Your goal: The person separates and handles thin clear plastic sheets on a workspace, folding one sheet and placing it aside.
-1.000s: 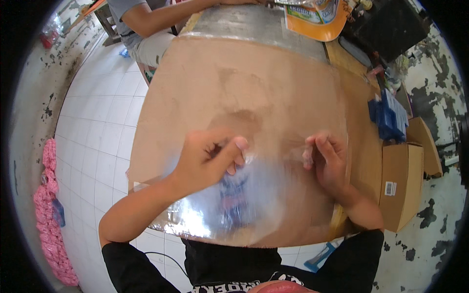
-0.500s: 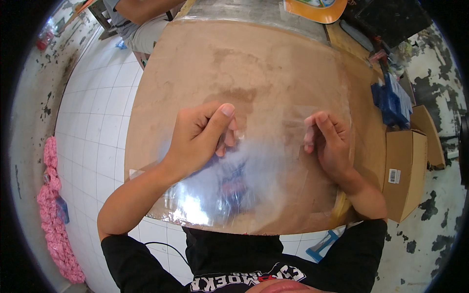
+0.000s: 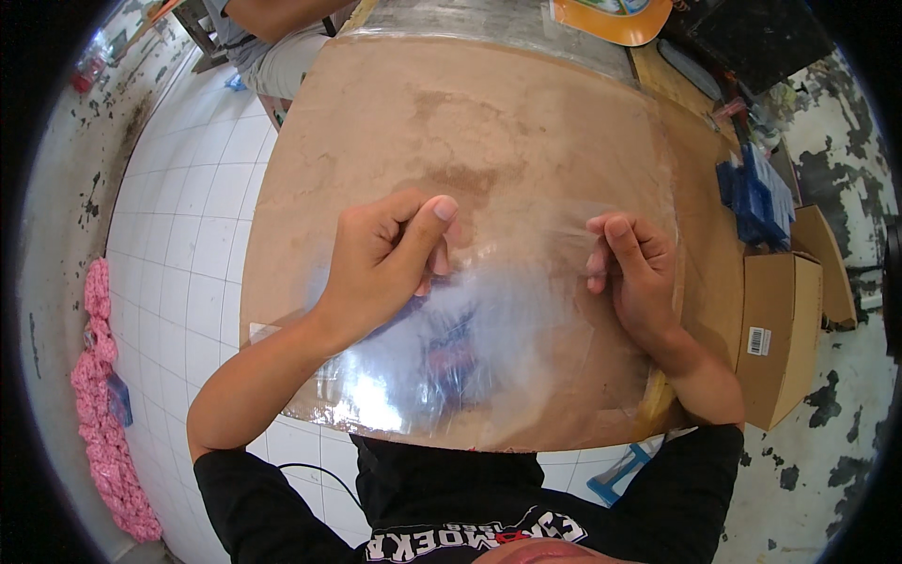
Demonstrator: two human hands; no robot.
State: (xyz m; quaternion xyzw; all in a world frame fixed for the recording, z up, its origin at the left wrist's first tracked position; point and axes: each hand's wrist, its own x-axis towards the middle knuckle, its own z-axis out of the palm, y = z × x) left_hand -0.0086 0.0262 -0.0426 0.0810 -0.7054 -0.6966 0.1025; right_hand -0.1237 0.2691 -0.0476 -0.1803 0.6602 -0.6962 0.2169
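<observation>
Both my hands hover over a table covered with brown cardboard. My left hand is closed, thumb up against the curled fingers; what it pinches, if anything, is too clear or too hidden to make out. To its right, my right hand is closed too, thumb against the bent fingers. A faint, see-through plastic film shows at its fingertips and stretches toward the left hand. Its far edges are hard to see. Bright glare lies on the glossy surface below the hands.
An open cardboard box and blue packs stand along the right side. An orange board lies at the far end. Another person's arm is at the far left. A pink bundle lies by the left wall.
My left hand has turned slightly, its thumb tip shifting a little to the right. The right hand stays almost in place, and both remain closed.
</observation>
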